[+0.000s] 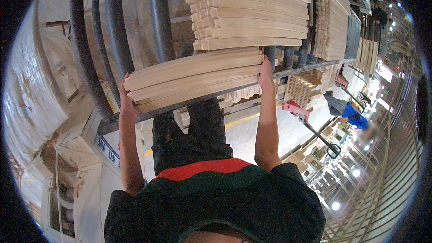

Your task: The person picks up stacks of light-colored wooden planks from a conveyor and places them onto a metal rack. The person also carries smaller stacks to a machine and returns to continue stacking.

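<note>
Wood in hand: a bundle of pale curved wooden slats (193, 78), held at both ends.
Head view, long axis: the bundle runs left to right across the picture, its right end a little higher, lying along the front edge of a dark metal rack (180, 105).
Left hand (125, 96): pressed flat against the bundle's left end, fingers upright against the end grain; clasping, not open.
Right hand (265, 73): pressed on the bundle's right end, closed against it the same way.
Direction from grip: the slats lie between the two hands, so neither hand is nearer; each bears on its own end.
Slat count in hand: about four layers show at the left end; the exact number I cannot tell.
Stacks on the rack: one tall stack of slats (252, 9) just behind the bundle, a second stack (330, 18) further along toward the rack's right end.
Rack hoops: four dark curved tubes (117, 22) rise at its left end.
Floor beyond: a red pallet jack (310, 121), one; another person in blue (355, 119), one, well apart.
</note>
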`<state>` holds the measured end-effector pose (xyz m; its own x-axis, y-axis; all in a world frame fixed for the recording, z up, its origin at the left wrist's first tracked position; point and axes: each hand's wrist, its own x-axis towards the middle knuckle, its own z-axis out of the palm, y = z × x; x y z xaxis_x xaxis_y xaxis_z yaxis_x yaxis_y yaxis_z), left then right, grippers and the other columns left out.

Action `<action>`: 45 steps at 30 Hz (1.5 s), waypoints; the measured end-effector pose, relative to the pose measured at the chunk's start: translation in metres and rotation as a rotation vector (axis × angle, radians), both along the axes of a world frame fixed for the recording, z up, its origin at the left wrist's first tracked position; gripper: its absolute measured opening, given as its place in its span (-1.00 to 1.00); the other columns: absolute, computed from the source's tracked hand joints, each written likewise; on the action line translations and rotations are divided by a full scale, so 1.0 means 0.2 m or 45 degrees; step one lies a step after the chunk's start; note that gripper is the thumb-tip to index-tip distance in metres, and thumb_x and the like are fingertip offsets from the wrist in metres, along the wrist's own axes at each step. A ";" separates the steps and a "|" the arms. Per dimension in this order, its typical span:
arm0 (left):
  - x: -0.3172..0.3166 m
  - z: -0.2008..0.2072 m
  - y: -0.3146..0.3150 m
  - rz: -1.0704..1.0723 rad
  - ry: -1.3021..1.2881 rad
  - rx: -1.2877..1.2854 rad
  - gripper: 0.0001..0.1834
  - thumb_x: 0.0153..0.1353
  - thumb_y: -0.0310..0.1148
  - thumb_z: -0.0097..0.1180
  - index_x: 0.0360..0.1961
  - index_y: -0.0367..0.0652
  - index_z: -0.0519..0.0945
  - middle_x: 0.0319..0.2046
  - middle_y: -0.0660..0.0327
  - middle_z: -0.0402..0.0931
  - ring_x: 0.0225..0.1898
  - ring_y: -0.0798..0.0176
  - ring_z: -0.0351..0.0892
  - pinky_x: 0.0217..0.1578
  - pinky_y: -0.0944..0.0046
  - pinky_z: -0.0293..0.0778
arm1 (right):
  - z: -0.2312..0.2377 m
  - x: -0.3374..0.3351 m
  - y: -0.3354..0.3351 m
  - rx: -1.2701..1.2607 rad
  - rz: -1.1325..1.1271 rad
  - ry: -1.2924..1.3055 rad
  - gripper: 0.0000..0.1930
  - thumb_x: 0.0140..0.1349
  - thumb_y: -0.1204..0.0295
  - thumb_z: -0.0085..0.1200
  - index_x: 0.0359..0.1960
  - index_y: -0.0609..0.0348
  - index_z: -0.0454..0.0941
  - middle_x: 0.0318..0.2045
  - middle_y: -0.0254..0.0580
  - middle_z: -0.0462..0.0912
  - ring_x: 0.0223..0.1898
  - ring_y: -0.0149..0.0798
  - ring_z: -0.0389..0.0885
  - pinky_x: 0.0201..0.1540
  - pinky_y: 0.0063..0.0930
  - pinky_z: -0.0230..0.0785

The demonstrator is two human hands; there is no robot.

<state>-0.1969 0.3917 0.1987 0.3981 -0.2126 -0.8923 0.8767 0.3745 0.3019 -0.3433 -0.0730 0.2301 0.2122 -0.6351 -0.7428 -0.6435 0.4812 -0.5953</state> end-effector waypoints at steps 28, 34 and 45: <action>0.10 0.13 0.37 -0.157 -0.324 0.276 -0.40 0.23 0.16 -0.17 0.17 0.05 0.35 0.11 0.27 0.38 0.10 0.18 0.38 0.09 0.14 0.34 | -0.07 0.11 0.38 0.078 0.114 0.007 -0.63 0.33 0.13 -0.32 -0.03 -0.02 0.45 -0.14 -0.29 0.55 -0.06 -0.28 0.50 0.00 -0.30 0.32; 0.15 0.18 0.52 -0.046 -0.183 0.360 -0.40 0.23 0.16 -0.16 0.16 0.03 0.38 0.09 0.23 0.40 0.12 0.14 0.36 0.10 0.05 0.33 | 0.12 0.25 0.64 0.070 0.057 0.151 -0.52 0.33 0.04 -0.36 -0.08 0.10 0.50 -0.25 -0.22 0.59 -0.20 -0.25 0.55 -0.15 -0.24 0.39; 0.25 -0.05 1.30 -0.113 -0.219 0.544 -0.39 0.23 0.14 -0.14 0.19 0.01 0.34 0.07 0.22 0.42 0.11 0.14 0.39 0.06 0.10 0.38 | 0.11 0.37 1.14 0.132 0.278 0.118 -0.54 0.33 0.06 -0.36 -0.08 0.09 0.49 -0.23 -0.24 0.57 -0.17 -0.29 0.53 -0.12 -0.33 0.38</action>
<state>-0.1465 0.6508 0.1896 0.5448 0.1193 -0.8300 0.8235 0.1108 0.5564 -0.2683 0.1559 0.2527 0.2641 -0.5011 -0.8241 -0.7883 0.3802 -0.4838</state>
